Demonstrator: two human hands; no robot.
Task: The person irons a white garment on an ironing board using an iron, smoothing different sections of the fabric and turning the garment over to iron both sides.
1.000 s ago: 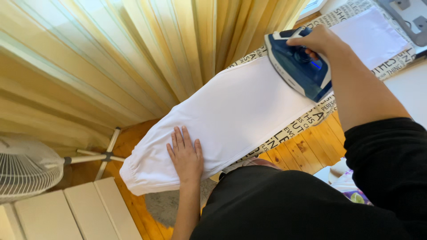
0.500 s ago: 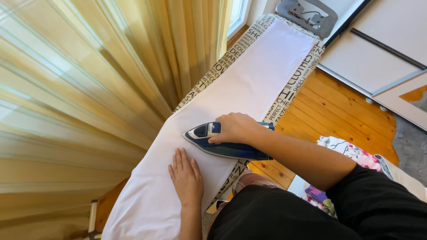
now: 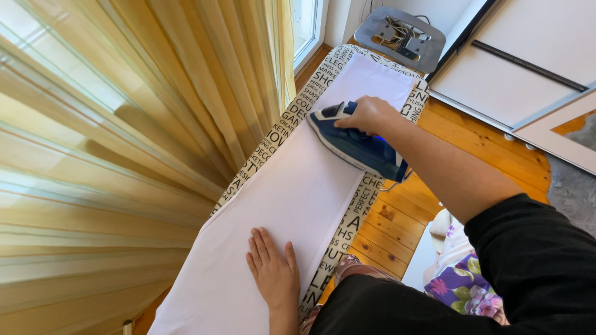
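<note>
Here we see the left hand (image 3: 273, 273) pressed flat, fingers spread, on the smooth white garment (image 3: 298, 192) stretching beyond its fingertips along the ironing board (image 3: 273, 139). Farther off, the right hand (image 3: 366, 115) grips the blue iron (image 3: 357, 146), sole on the cloth.

There is a single view, from a camera worn on the person's head, looking steeply down and slightly forward along the long, narrow ironing board with a letter-printed cover (image 3: 273, 133), which runs from 7 o'clock near the camera to 1 o'clock far off. The near end lies close below the lens; the grey metal iron rest (image 3: 402, 31) sits far at 12 o'clock. Yellow pleated curtains (image 3: 112, 124) fill 9 to 11 o'clock, the orange wooden plank floor (image 3: 472, 139) lies at 2 to 4 o'clock, and the person's black sleeve (image 3: 534, 267) crowds 5 o'clock.
</note>
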